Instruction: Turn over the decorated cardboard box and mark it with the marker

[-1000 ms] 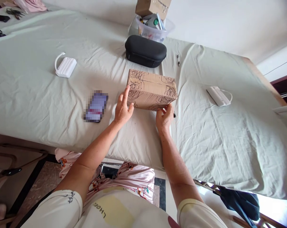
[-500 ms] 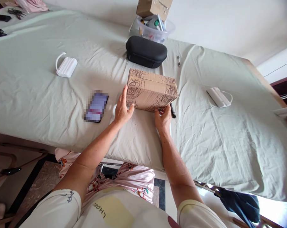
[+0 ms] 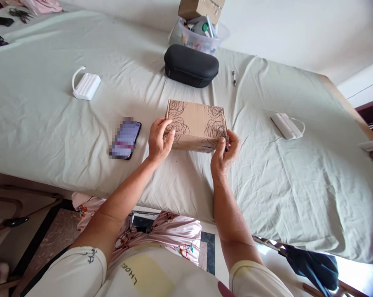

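Cardboard box (image 3: 197, 120), long axis crosswise

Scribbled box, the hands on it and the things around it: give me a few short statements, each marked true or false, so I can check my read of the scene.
1. The left hand is on the left end of the scribbled box. True.
2. The black case lies beyond the scribbled box, farther from the person. True.
3. The right hand rests on the black case. False: it is at the right end of the scribbled box.
4. The phone lies left of the scribbled box. True.
5. Both white gadgets lie left of the scribbled box. False: one white gadget lies left, the other white gadget right.
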Demonstrator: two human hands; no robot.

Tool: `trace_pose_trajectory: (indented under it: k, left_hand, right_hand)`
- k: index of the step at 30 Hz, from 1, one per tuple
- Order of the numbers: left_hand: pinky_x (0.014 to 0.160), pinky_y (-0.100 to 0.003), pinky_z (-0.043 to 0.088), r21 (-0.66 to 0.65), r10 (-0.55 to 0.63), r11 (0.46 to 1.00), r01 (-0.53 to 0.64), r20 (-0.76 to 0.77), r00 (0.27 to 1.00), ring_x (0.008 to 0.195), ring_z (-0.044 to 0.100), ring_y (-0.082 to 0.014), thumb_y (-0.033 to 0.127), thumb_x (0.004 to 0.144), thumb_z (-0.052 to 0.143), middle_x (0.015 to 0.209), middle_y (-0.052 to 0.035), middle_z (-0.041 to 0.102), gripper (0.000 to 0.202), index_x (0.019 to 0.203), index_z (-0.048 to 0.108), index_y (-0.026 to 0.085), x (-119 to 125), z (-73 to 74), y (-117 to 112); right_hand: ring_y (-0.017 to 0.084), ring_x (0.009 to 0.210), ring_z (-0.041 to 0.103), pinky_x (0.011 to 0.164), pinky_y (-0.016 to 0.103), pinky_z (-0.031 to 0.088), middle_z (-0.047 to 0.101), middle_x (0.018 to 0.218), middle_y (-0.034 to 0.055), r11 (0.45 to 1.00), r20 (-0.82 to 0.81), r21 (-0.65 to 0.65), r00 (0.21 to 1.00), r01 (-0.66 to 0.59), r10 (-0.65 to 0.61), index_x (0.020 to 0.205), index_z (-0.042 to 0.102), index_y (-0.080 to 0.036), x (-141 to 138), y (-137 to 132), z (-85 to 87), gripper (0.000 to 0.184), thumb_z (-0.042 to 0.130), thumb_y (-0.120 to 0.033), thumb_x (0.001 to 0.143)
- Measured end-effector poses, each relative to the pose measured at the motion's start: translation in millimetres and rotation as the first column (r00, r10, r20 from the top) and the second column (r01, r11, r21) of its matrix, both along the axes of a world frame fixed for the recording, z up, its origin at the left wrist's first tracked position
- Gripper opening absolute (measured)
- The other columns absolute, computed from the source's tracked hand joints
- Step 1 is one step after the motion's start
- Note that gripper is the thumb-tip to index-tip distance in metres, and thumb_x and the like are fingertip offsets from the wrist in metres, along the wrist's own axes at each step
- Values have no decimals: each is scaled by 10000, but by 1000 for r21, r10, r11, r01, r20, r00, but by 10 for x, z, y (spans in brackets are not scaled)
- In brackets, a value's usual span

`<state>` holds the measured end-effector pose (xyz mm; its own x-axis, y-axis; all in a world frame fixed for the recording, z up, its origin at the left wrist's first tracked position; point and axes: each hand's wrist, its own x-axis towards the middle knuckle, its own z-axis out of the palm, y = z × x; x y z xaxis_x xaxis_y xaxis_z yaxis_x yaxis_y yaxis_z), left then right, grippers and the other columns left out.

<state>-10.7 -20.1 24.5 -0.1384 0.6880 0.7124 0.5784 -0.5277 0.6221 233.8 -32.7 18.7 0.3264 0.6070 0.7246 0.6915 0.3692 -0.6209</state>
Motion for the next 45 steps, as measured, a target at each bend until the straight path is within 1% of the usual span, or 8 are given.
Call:
trace_pose_trajectory:
  k: [6,13,17,24,30,34,37,45]
  left_hand:
    - [1146,-465,527,109,137,987,-120,-163,977,1368,639,-283,521,1118,399,1420,-169,671,464,1295,711,226,68,6,-42]
    - [1318,-563,313,50,-65,995,89,-368,927,1479,585,-287,300,1070,492,1474,-89,705,341,1334,708,287,227,55,-191]
    - [1342,-547,278,38,-74,995,94,-372,925,1462,604,-264,239,1067,479,1456,-88,723,365,1361,692,274,238,63,-183]
    - [1350,-549,289,24,-72,996,87,-370,926,1510,561,-261,207,1053,452,1497,-75,698,401,1355,706,280,159,22,-114]
    - [1331,-583,322,42,-5,999,19,-307,952,1577,483,-296,296,1074,452,1543,-94,654,361,1303,729,273,117,-21,-52]
    - [1343,-591,291,40,47,998,-38,-255,966,1617,419,-325,409,1078,498,1591,-125,607,383,1374,692,264,79,-46,-11]
    - [1342,-595,273,22,72,997,-68,-228,971,1627,392,-359,531,1068,513,1626,-167,566,500,1448,640,232,31,-50,15]
    - [1329,-561,317,16,-156,985,170,-310,938,1636,366,-372,743,1046,399,1580,-146,603,669,1379,670,230,44,7,-67]
  right_hand:
    - [292,1296,618,1142,590,494,632,1340,121,997,193,61,979,53,-64,1342,672,-264,-52,-19,49,357,532,-392,1040]
    - [310,1448,547,1279,635,337,641,1495,96,999,489,-46,871,-23,42,1411,684,-330,-559,-224,79,424,550,-325,1010]
    - [304,1438,558,1277,627,345,652,1489,99,997,495,-68,867,-21,52,1425,683,-322,-612,-239,86,439,537,-297,1011]
    - [320,1446,539,1231,639,419,633,1461,99,999,400,-39,916,-6,21,1289,756,-315,-305,-96,78,359,531,-294,1010]
    - [260,1192,669,1034,538,595,655,1269,105,1000,194,9,981,10,-12,1247,753,-267,-42,32,23,311,555,-342,1019]
    - [167,857,696,809,362,638,703,1017,58,999,137,-41,990,-34,39,1205,752,-232,-106,-27,51,295,561,-370,1028]
    - [154,773,695,753,324,637,730,928,43,992,175,-12,976,-127,127,1153,758,-224,-251,-125,87,252,587,-354,1021]
    - [186,913,775,834,354,670,820,1067,98,907,291,-54,862,-418,415,1242,744,-226,-631,-338,110,284,539,-253,1047]
